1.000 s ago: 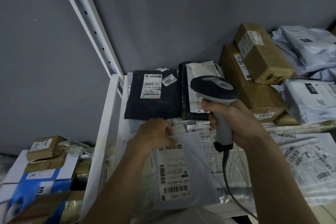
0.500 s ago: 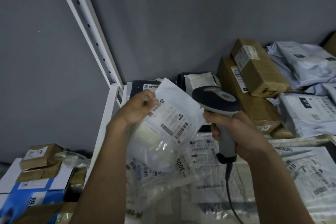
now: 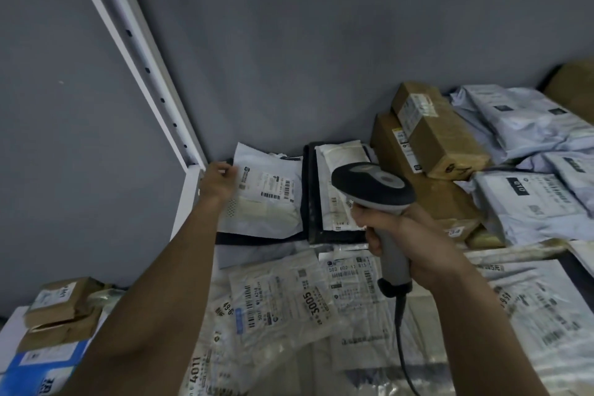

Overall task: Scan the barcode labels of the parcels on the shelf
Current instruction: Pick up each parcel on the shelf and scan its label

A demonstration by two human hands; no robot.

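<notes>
My left hand (image 3: pixel 219 184) reaches to the back left corner of the shelf and holds the left edge of a white poly mailer (image 3: pixel 266 199). The mailer lies label up on a dark parcel (image 3: pixel 257 239); its barcode label (image 3: pixel 273 186) faces me. My right hand (image 3: pixel 408 235) grips the handle of a grey barcode scanner (image 3: pixel 373 188), whose dark head hovers right of the mailer, over another dark parcel with a white pouch (image 3: pixel 340 190). The scanner's cable (image 3: pixel 401 331) hangs down toward me.
Several clear and white labelled mailers (image 3: pixel 289 299) cover the shelf's front. Cardboard boxes (image 3: pixel 437 135) stack at the back right, with grey poly bags (image 3: pixel 527 199) beyond. The white shelf post (image 3: pixel 141 58) rises at left; small boxes (image 3: pixel 58 309) sit below left outside the shelf.
My left hand lifted the white mailer from the front of the shelf, turned it and carried it to the back left, laying it on the dark parcel. The scanner stayed roughly in place.
</notes>
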